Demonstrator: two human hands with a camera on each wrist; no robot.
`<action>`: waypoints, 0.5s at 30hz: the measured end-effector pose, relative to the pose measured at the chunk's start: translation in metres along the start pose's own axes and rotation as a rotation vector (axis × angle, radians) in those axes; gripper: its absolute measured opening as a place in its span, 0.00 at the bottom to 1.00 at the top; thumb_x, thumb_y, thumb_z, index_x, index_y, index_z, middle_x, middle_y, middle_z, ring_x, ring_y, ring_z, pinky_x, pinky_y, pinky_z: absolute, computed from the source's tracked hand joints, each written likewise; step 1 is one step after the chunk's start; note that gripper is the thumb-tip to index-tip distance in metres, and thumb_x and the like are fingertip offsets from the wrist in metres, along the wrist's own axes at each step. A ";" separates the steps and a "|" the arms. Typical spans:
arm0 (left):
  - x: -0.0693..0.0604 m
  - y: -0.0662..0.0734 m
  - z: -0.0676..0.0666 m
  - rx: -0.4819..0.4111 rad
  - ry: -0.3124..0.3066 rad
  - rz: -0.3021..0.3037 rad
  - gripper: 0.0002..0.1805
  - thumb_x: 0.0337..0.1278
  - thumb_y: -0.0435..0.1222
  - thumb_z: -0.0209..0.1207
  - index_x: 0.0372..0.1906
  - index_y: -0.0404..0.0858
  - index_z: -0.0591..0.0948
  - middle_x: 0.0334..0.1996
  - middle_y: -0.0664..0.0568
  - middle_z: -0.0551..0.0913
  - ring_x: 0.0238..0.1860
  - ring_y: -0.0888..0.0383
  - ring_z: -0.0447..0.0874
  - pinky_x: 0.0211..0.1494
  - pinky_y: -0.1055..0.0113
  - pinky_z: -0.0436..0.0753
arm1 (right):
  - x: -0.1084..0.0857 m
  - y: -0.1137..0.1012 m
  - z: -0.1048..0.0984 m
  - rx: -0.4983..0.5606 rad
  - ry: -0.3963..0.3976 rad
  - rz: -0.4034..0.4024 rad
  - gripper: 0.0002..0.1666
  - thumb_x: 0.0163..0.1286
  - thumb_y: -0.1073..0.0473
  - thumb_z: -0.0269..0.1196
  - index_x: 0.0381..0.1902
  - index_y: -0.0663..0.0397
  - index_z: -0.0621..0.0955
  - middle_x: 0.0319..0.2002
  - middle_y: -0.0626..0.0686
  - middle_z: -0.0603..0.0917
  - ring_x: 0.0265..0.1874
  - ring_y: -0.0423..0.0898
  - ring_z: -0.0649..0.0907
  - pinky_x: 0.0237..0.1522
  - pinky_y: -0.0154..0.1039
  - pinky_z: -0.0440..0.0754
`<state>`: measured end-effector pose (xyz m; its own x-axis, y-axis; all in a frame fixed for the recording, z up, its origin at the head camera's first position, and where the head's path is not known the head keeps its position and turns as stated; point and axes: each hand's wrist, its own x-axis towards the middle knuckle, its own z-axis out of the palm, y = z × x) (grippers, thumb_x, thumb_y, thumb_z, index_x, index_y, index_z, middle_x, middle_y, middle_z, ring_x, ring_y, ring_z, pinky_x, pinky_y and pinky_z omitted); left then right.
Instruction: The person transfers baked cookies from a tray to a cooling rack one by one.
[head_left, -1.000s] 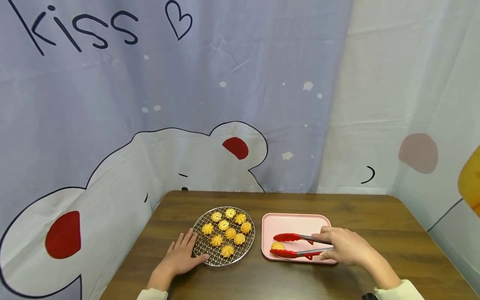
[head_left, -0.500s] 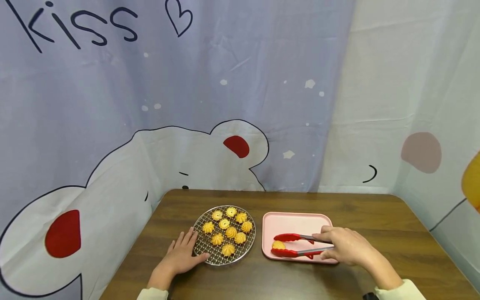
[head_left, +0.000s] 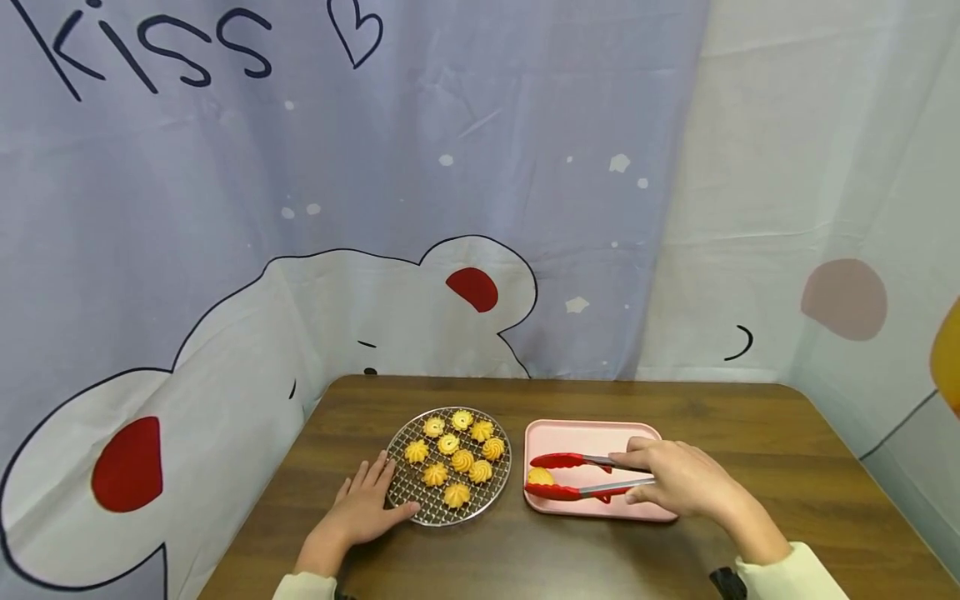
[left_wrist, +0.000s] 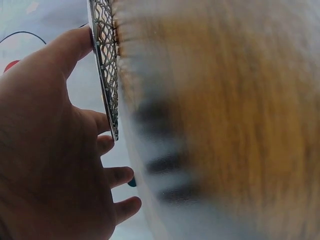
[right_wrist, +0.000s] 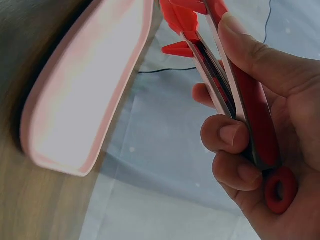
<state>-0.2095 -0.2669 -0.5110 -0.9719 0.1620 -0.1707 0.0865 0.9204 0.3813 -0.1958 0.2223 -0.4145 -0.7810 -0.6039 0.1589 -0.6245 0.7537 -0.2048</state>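
My right hand (head_left: 678,479) holds a pair of tongs (right_wrist: 257,117) with red scalloped tips and steel arms. Its fingers and thumb wrap round the handles. One yellow piped cookie (head_left: 540,476) sits between the tips, over the left part of a pink tray (head_left: 592,433). Whether it touches the tray cannot be made out. My left hand (head_left: 360,508) rests with spread fingers against the left edge of a round wire rack (head_left: 483,500). Thumb and forefinger touch the rim (left_wrist: 106,95). Several yellow swirl cookies (head_left: 462,461) lie on the mesh.
Rack and tray stand side by side on a brown wooden table (head_left: 450,571), with a narrow gap between them. Behind the table hangs a printed cloth (head_left: 585,208) with cartoon figures. A red ring (right_wrist: 281,190) forms the rear end of the tongs.
The tongs and the cookie between their tips have moved left and slightly away from me, towards the tray's left rim. My left hand keeps its place at the rack.
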 end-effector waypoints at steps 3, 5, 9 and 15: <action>0.001 0.000 0.000 -0.002 -0.002 -0.001 0.57 0.60 0.69 0.55 0.79 0.33 0.57 0.81 0.38 0.48 0.79 0.30 0.43 0.75 0.29 0.44 | 0.007 -0.003 0.000 -0.024 0.020 -0.019 0.29 0.55 0.44 0.76 0.56 0.42 0.87 0.37 0.35 0.78 0.30 0.34 0.78 0.26 0.36 0.74; 0.001 0.000 0.000 -0.003 0.001 0.001 0.56 0.60 0.69 0.55 0.79 0.33 0.57 0.81 0.38 0.48 0.79 0.30 0.43 0.74 0.29 0.45 | 0.012 -0.005 0.000 -0.036 0.037 -0.036 0.30 0.54 0.45 0.77 0.56 0.42 0.88 0.38 0.35 0.78 0.35 0.37 0.79 0.29 0.37 0.76; 0.001 -0.001 0.001 0.001 0.009 0.005 0.56 0.59 0.69 0.56 0.79 0.33 0.58 0.81 0.38 0.49 0.78 0.29 0.44 0.74 0.28 0.46 | 0.022 -0.009 0.001 -0.037 0.060 -0.077 0.29 0.54 0.48 0.77 0.55 0.44 0.88 0.37 0.35 0.78 0.41 0.38 0.78 0.32 0.37 0.77; 0.001 0.000 0.000 -0.002 0.011 0.009 0.57 0.59 0.69 0.56 0.79 0.33 0.58 0.81 0.38 0.50 0.78 0.29 0.44 0.74 0.29 0.46 | 0.036 -0.014 0.001 -0.025 0.064 -0.115 0.28 0.56 0.47 0.76 0.56 0.45 0.87 0.41 0.38 0.82 0.36 0.36 0.79 0.33 0.40 0.80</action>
<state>-0.2106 -0.2669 -0.5111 -0.9734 0.1665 -0.1573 0.0948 0.9181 0.3848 -0.2150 0.1893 -0.4070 -0.7028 -0.6693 0.2412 -0.7089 0.6875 -0.1577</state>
